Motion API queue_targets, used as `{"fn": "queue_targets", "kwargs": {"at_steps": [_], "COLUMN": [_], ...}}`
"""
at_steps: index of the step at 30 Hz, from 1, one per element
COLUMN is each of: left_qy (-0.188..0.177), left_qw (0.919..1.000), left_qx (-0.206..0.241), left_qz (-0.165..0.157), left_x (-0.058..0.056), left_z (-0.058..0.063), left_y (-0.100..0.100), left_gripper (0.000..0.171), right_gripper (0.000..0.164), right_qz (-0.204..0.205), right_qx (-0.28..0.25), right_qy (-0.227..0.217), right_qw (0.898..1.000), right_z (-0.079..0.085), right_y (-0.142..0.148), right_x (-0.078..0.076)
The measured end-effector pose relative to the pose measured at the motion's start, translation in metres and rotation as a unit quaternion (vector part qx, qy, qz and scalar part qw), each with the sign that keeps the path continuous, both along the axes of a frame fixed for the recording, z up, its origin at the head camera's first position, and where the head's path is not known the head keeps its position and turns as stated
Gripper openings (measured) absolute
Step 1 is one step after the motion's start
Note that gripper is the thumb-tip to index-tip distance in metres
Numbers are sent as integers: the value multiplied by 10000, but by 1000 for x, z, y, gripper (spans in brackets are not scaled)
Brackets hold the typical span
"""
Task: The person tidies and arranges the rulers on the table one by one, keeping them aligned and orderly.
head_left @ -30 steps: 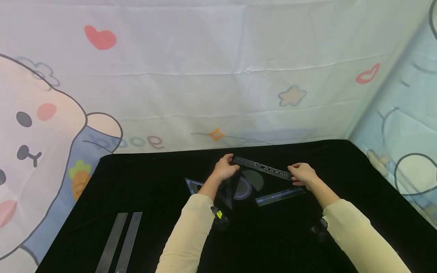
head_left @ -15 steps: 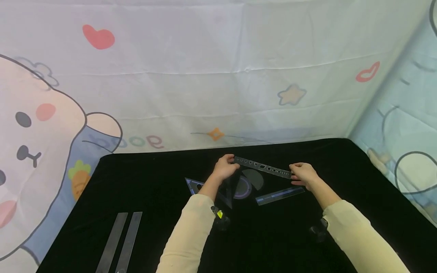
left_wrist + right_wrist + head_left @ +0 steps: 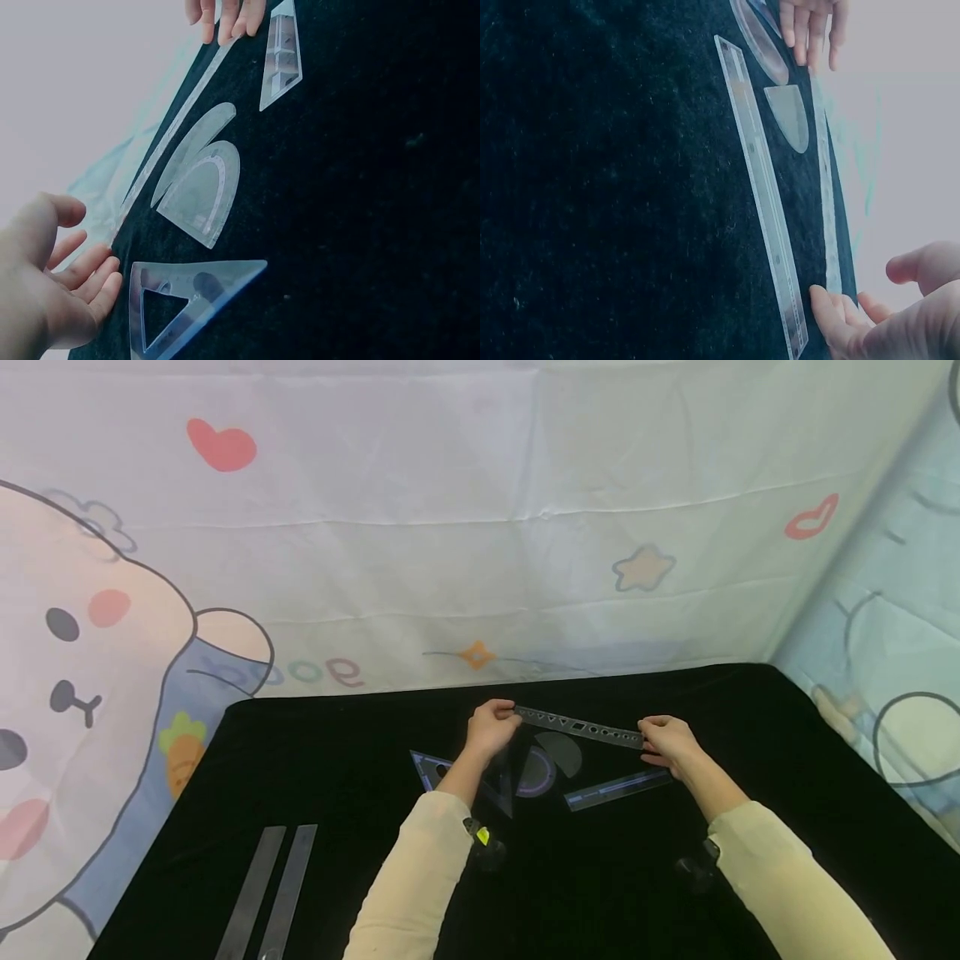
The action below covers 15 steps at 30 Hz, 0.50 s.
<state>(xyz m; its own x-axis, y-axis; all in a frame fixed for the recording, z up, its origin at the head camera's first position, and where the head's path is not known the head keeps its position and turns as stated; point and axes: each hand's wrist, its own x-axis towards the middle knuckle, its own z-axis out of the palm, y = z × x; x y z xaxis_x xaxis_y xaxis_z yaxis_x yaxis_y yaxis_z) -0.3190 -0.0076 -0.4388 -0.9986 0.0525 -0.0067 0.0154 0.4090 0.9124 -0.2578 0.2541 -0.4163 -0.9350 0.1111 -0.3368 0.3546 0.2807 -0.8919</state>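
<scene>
Black cloth (image 3: 585, 885) spreads beneath the stencil ruler (image 3: 585, 727), whose nine o'clock end I find met by the left hand (image 3: 491, 729) and three o'clock end by the right hand (image 3: 670, 745), each relaxed, fingertips merely touching, thumb apart, a printed ruler (image 3: 619, 788) at five, a semicircular plate (image 3: 565, 752) at seven.

"What colour is the tablecloth (image 3: 585, 877)?"
"Black."
"And the stencil ruler (image 3: 580, 727)?"
"Grey, patterned with triangles and circles. The protractor (image 3: 535, 770) bears a violet band; the sleeves (image 3: 416, 868) are cream."
</scene>
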Motion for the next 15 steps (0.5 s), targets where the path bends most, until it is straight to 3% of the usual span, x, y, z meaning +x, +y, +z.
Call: {"fn": "queue_targets", "kwargs": {"at_steps": [7, 15], "left_qy": [148, 82], "left_qw": [9993, 9976], "left_qx": [82, 307], "left_qz": [337, 608], "left_x": [2, 6], "left_z": [-1, 2], "left_y": [2, 1], "left_gripper": [30, 32], "right_gripper": [49, 46], "right_qz": [-256, -415], "right_qx": [-54, 104], "right_qy": [78, 258], "right_qw": [9996, 9988], "right_z": [0, 2], "right_y": [-3, -4], "right_x": [0, -1]}}
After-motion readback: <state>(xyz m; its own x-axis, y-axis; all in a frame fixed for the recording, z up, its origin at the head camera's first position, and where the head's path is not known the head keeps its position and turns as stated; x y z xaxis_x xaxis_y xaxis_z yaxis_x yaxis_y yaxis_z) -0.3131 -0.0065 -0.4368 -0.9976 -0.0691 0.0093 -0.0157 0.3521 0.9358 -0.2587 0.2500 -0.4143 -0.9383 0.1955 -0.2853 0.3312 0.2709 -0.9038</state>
